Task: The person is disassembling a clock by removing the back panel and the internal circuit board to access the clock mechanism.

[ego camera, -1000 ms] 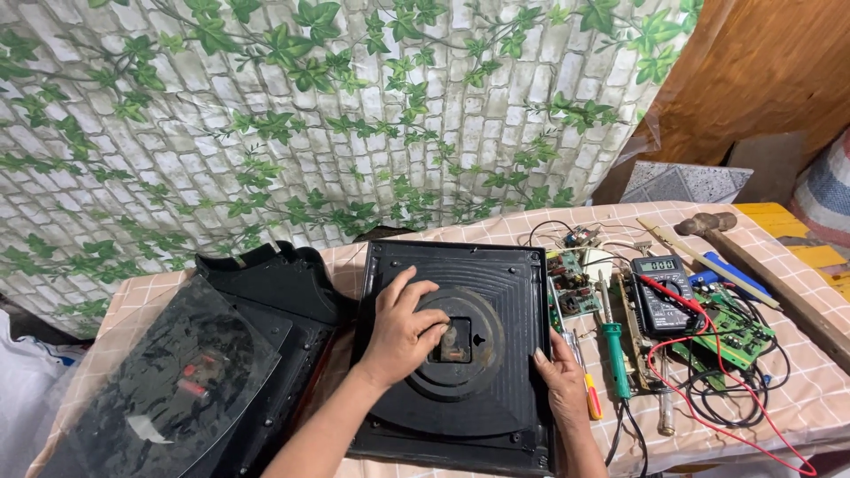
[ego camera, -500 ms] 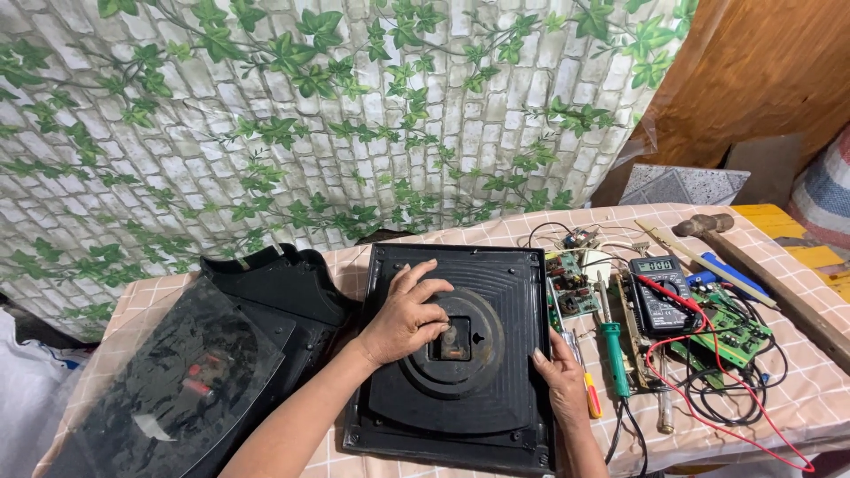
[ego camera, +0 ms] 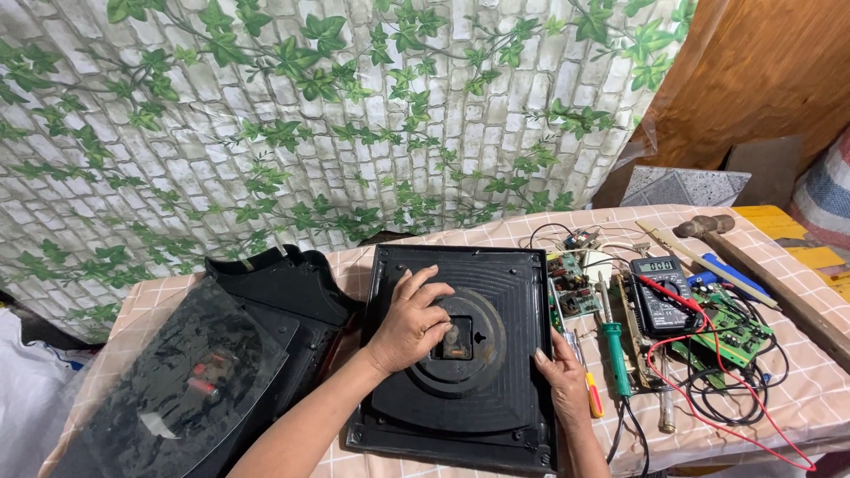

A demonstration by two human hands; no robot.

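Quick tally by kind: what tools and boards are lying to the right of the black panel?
Circuit boards: 2, one by the panel, one green
Multimeter: 1
Green-handled tool: 1
Yellow-handled screwdriver: 1
Hammer: 1
Total: 6

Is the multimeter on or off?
On: the multimeter lies face up on the table and its display shows lit digits. A red lead crosses its face.
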